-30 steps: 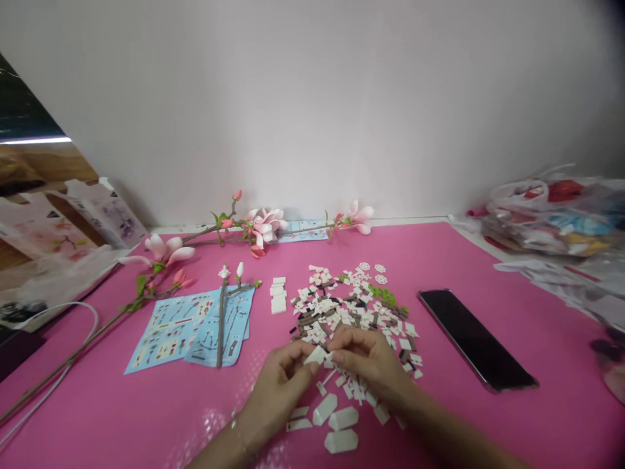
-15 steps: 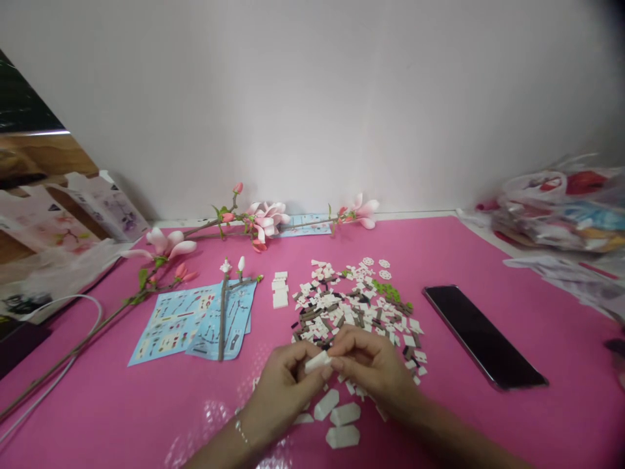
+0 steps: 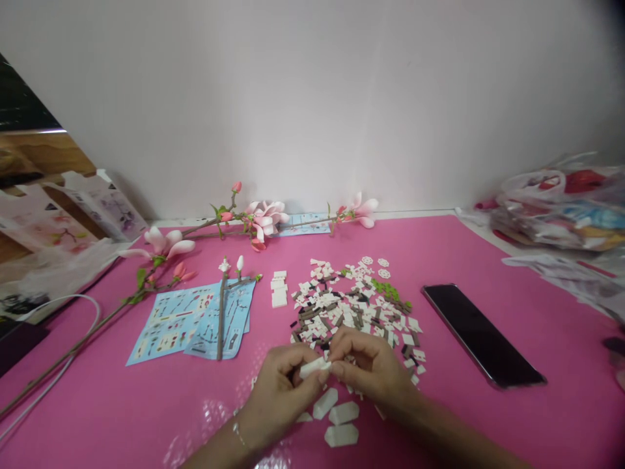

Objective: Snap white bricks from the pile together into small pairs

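My left hand (image 3: 286, 384) pinches a white building-block piece (image 3: 312, 368) between thumb and fingers, just above the near edge of the loose pile. My right hand (image 3: 364, 365) closes its thumb and forefinger at the right end of the same piece; whether it holds a separate small part there, I cannot tell. Several long white pointed pieces (image 3: 344, 413) lie on the pink mat just below the hands. Behind the hands spreads a pile of small bricks (image 3: 336, 306), white, brown and black, with green ones (image 3: 385, 289) at its far right.
Blue instruction sheets (image 3: 168, 322) lie at left with a small built brown branch (image 3: 221, 319) on them. White pieces (image 3: 279, 290) stand in a column beside the pile. A magnolia branch (image 3: 166, 247) stretches across the back left. A phone (image 3: 481, 335) lies right, plastic bags (image 3: 561, 202) beyond.
Both hands stay together around the white piece, which has tilted and moved slightly left. The view has shifted a little; the things on the mat look unmoved.
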`<state>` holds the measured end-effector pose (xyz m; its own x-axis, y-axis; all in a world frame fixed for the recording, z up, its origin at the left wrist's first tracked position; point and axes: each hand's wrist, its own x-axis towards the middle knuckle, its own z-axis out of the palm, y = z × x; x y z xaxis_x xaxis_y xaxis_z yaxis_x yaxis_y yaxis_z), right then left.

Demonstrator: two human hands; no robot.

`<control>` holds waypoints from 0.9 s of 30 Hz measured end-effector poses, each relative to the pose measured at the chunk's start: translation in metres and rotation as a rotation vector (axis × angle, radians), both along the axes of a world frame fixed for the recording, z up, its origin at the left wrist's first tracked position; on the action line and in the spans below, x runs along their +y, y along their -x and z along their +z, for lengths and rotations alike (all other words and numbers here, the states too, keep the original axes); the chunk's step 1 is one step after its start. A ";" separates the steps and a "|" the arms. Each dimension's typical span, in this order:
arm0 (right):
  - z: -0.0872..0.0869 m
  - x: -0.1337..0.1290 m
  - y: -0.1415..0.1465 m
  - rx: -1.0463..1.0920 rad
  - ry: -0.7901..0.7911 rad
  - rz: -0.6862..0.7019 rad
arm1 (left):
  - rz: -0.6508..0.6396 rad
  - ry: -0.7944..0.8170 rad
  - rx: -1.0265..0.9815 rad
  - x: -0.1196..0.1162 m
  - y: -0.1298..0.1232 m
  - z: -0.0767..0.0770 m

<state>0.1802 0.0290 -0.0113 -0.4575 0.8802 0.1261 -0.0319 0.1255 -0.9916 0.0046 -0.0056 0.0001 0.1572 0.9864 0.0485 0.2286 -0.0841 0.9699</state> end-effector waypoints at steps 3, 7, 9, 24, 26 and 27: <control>0.003 -0.001 0.000 -0.030 -0.056 -0.009 | -0.020 -0.007 0.002 -0.001 0.001 -0.001; 0.006 -0.002 0.001 -0.026 -0.085 0.002 | -0.034 -0.037 0.004 -0.001 0.001 0.000; 0.007 -0.002 0.001 -0.032 -0.093 0.002 | -0.035 -0.046 0.002 -0.001 0.001 0.001; 0.005 -0.004 0.001 -0.064 -0.200 -0.041 | -0.038 0.046 -0.103 -0.001 0.000 0.003; 0.012 -0.005 0.000 -0.075 -0.297 -0.089 | -0.002 0.097 -0.191 0.000 0.001 0.002; 0.016 -0.007 -0.002 -0.072 -0.367 -0.110 | 0.013 0.122 -0.237 0.001 0.001 0.001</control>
